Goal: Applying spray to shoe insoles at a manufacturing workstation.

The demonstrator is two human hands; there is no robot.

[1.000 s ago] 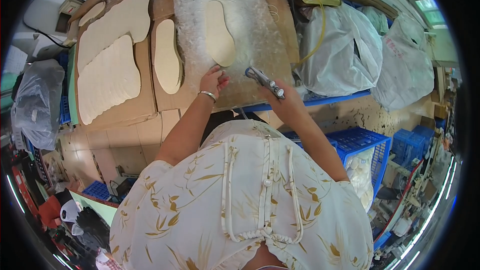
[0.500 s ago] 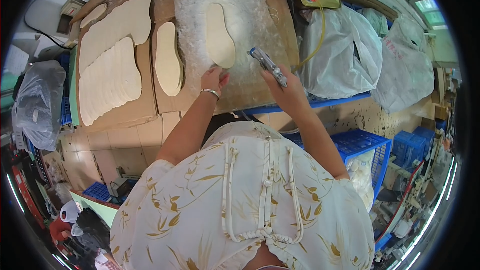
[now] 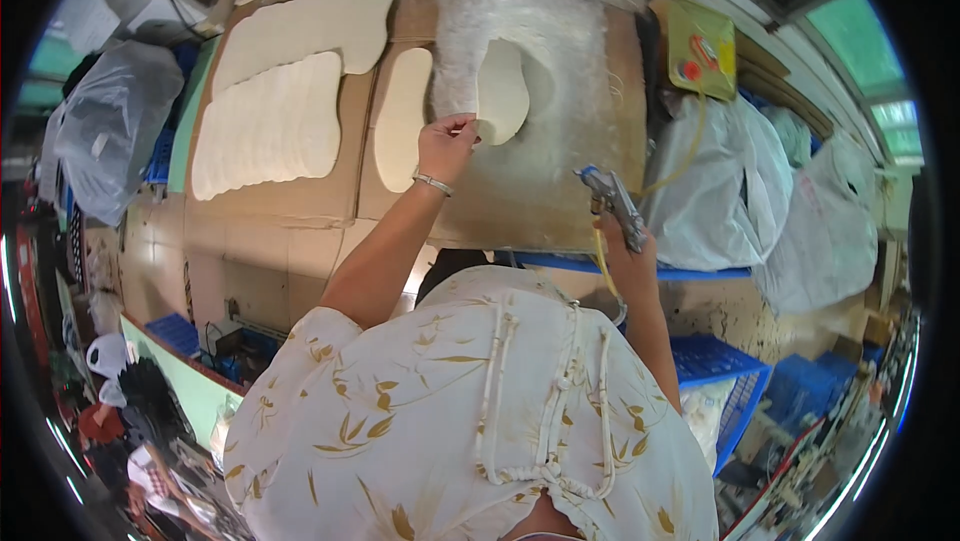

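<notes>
A cream shoe insole (image 3: 503,91) is tilted up over the whitish, residue-coated patch (image 3: 570,71) on the table. My left hand (image 3: 447,146) pinches its near edge between thumb and fingers. To the right, my right hand (image 3: 630,249) is wrapped round the grip of a metal spray gun (image 3: 617,206) with a blue front end, held off to the side of the insole. A thin yellow hose (image 3: 607,276) hangs down from the gun. Left of the patch lies one more insole (image 3: 404,121), flat on cardboard (image 3: 357,156).
Overlapping rows of insoles (image 3: 270,126) cover the left part of the table. A yellow-green can (image 3: 702,46) with a red cap stands at the far right, above white plastic bags (image 3: 715,191). Blue crates (image 3: 730,381) sit low at the right. People work at the lower left.
My left hand has taken the insole by its near edge and tipped it up from the patch. The right hand with the spray gun has drawn back toward me. The view has shifted.
</notes>
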